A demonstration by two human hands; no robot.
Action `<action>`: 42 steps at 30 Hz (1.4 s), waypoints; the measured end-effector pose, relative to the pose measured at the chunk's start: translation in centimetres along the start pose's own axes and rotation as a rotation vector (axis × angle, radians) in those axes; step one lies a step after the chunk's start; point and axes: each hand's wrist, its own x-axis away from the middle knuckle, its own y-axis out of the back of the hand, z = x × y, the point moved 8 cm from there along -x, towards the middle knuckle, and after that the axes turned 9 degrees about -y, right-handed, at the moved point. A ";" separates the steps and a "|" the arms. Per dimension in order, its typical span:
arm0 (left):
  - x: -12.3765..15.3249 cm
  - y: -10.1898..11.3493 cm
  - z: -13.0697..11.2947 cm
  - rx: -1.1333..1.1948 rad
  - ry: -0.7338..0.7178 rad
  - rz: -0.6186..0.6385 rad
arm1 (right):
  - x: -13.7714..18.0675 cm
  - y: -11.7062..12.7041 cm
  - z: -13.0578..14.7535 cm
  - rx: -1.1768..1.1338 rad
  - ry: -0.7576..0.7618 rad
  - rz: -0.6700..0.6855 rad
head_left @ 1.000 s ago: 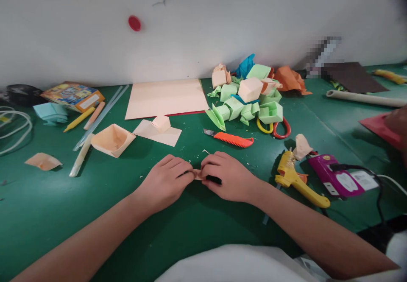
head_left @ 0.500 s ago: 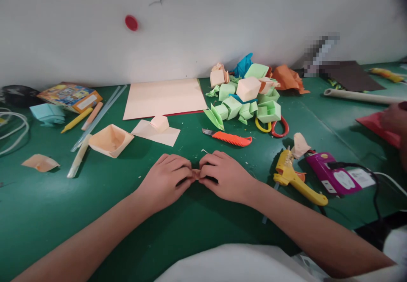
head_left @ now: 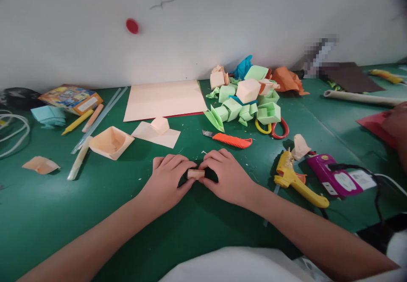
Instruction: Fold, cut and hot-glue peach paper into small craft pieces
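Between my two hands, just above the green table [head_left: 178,235], is a small folded strip of peach paper [head_left: 196,174]. My left hand [head_left: 170,174] pinches its left end with thumb and fingers. The right end is gripped by my right hand [head_left: 227,176] in the same way. Beyond my hands lies an orange utility knife [head_left: 231,140] with its blade out. A peach paper piece [head_left: 160,125] rests on a flat peach sheet [head_left: 168,138], and an open peach paper box [head_left: 112,143] stands left of it.
Folded green paper boxes [head_left: 232,108] and other paper pieces are heaped at the back. A yellow glue gun [head_left: 297,180] and a purple power strip [head_left: 332,175] with cables lie right. Glue sticks [head_left: 79,159] and crayons [head_left: 78,121] lie left. Another person's hand [head_left: 396,123] touches red paper at far right.
The fingers of my two hands have shifted apart a little, so more of the peach paper strip shows between them. The surroundings look the same.
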 end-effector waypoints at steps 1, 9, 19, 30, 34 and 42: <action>0.0 0.0 0.0 -0.006 0.006 -0.002 | 0.0 0.0 0.0 -0.026 -0.002 -0.004; 0.0 0.6 -0.8 0.041 -0.136 -0.102 | 0.1 0.2 0.6 -0.194 0.097 -0.046; 0.3 2.5 -1.1 0.002 -0.172 -0.316 | 0.6 1.3 1.5 -0.155 0.195 -0.192; 0.0 2.6 -1.7 0.141 -0.190 -0.273 | 1.1 2.5 2.0 -0.193 0.282 -0.288; 0.0 2.1 -1.8 0.128 -0.219 -0.213 | 0.6 1.8 1.5 -0.244 0.228 -0.180; 0.1 2.2 -1.6 0.082 -0.197 -0.284 | 0.7 2.0 1.0 -0.272 0.193 -0.229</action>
